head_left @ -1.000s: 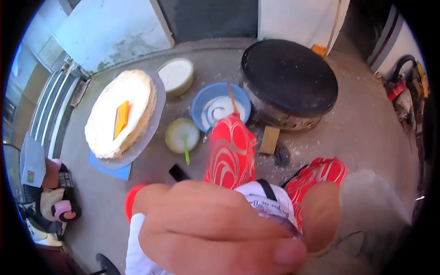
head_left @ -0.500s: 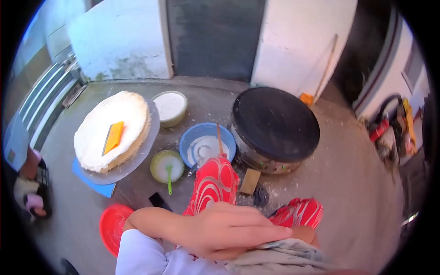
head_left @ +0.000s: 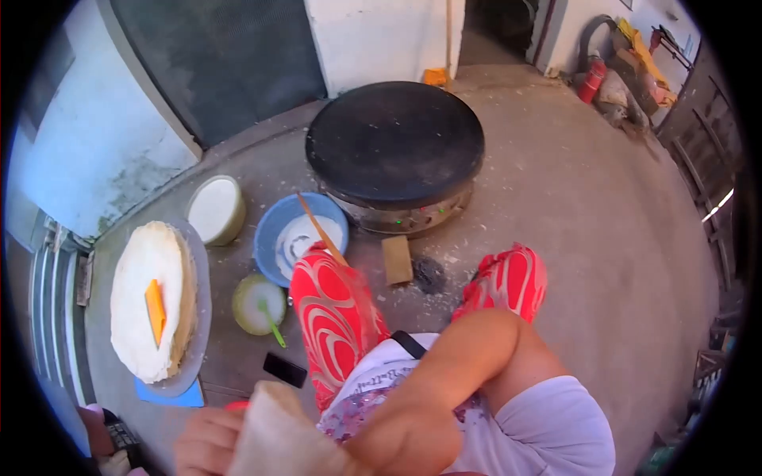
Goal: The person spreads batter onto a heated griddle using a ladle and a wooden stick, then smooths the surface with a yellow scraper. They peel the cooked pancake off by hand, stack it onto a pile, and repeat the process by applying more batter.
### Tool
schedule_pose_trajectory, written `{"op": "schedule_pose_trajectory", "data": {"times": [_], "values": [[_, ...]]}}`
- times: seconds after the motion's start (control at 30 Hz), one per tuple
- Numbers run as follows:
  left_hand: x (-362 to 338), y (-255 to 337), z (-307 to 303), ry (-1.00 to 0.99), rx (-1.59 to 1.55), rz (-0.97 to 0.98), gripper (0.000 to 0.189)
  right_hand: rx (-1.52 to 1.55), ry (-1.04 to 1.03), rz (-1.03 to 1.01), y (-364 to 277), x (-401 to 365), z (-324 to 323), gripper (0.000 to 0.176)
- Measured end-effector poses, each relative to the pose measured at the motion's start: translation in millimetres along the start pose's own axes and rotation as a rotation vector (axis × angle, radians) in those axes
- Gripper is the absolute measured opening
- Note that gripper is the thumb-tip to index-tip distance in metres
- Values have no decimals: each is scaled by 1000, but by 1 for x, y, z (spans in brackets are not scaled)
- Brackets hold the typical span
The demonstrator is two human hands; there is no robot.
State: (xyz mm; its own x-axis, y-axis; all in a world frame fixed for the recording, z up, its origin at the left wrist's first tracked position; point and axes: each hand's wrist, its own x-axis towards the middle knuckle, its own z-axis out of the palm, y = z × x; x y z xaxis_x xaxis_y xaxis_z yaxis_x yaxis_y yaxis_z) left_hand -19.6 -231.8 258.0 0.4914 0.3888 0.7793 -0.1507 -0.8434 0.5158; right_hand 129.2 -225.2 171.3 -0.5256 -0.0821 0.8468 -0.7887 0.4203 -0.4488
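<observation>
A pale cloth (head_left: 278,436) is bunched low in front of me. My left hand (head_left: 208,440), blurred, has its curled fingers closed at the cloth's left side. From the right my bare forearm crosses my lap, and my right hand (head_left: 405,440) lies against the cloth's other side with its fingers hidden. My knees, in red patterned trousers (head_left: 329,317), stand before a blue basin (head_left: 266,238) of white batter with a wooden stick (head_left: 321,230) in it. A black phone (head_left: 284,370) lies on the floor near my left hand.
A round black griddle (head_left: 397,143) stands ahead. At left, a stack of thin pale pancakes (head_left: 151,254) carries a yellow scraper (head_left: 155,309). Near it are a tub of white batter (head_left: 216,210) and a bowl with a green spoon (head_left: 270,321). A brown block (head_left: 397,260) lies before the griddle.
My view has turned right. The left hand, earlier crossed over to the right near the cloth, is now low at the left. The right forearm now reaches leftward across my lap, and the cloth has shifted left.
</observation>
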Motion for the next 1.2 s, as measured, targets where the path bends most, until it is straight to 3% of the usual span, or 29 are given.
{"op": "schedule_pose_trajectory", "data": {"times": [0.13, 0.27, 0.33, 0.4, 0.43, 0.47, 0.5, 0.53, 0.6, 0.67, 0.7, 0.77, 0.87, 0.9, 0.97, 1.0, 1.07, 1.1, 1.17, 1.2], "values": [[-21, -18, -12, -260, -113, -121, 29, -10, 65, 48, -18, -11, -16, 41], [-57, -31, -10, -321, -50, -476, 32, -24, 142, 168, -19, -26, -30, 50], [-75, -37, -6, -148, -216, -806, 34, -64, 198, 279, -17, -45, -41, 54], [-81, -50, 11, 449, -1033, -1060, 38, -133, 257, 462, -14, -63, -47, 59], [-87, -61, 13, 561, -1421, -1032, 39, -183, 325, 645, -16, -37, -46, 59], [-93, -71, 11, 643, -1803, -934, 40, -123, 283, 633, -8, -22, -46, 59], [-101, -75, 15, 712, -1776, -907, 40, -402, 102, 781, 0, -9, -45, 56], [-108, -79, 18, 764, -1586, -934, 38, -696, -89, 896, 10, 0, -43, 54], [-132, -80, 12, 850, -1380, -955, 35, -703, -185, 913, 25, 2, -35, 52], [-157, -82, 2, 1058, -996, -1046, 32, -697, -377, 926, 34, -2, -38, 52], [-169, -80, -6, 1203, -951, -990, 27, -680, -391, 915, 35, -3, -42, 52], [-182, -65, -33, 1407, -716, -943, 18, -432, -208, 944, 35, -7, -52, 49], [-235, -56, -76, 1694, -196, -775, 12, -497, -119, 1099, 31, -18, -67, 46], [-231, -50, -87, 1793, -4, -665, 13, -543, -40, 1049, 33, -24, -70, 39], [-271, -50, -117, 1862, 331, -517, 18, -518, 50, 1092, 35, -40, -77, 39], [-288, -53, -131, 1861, 332, -524, 18, -498, 142, 1131, 35, -47, -82, 39], [-323, -60, -154, 1846, 781, -479, 25, -499, 170, 1131, 36, -60, -93, 37], [-341, -64, -161, 1845, 782, -482, 25, -468, 278, 1177, 36, -65, -96, 35], [-378, -73, -172, 1695, 1106, -1040, 37, -482, 389, 1177, 38, -77, -106, 29], [-412, -78, -180, 1692, 1108, -1045, 37, -478, 391, 1180, 41, -86, -112, 29]]}}
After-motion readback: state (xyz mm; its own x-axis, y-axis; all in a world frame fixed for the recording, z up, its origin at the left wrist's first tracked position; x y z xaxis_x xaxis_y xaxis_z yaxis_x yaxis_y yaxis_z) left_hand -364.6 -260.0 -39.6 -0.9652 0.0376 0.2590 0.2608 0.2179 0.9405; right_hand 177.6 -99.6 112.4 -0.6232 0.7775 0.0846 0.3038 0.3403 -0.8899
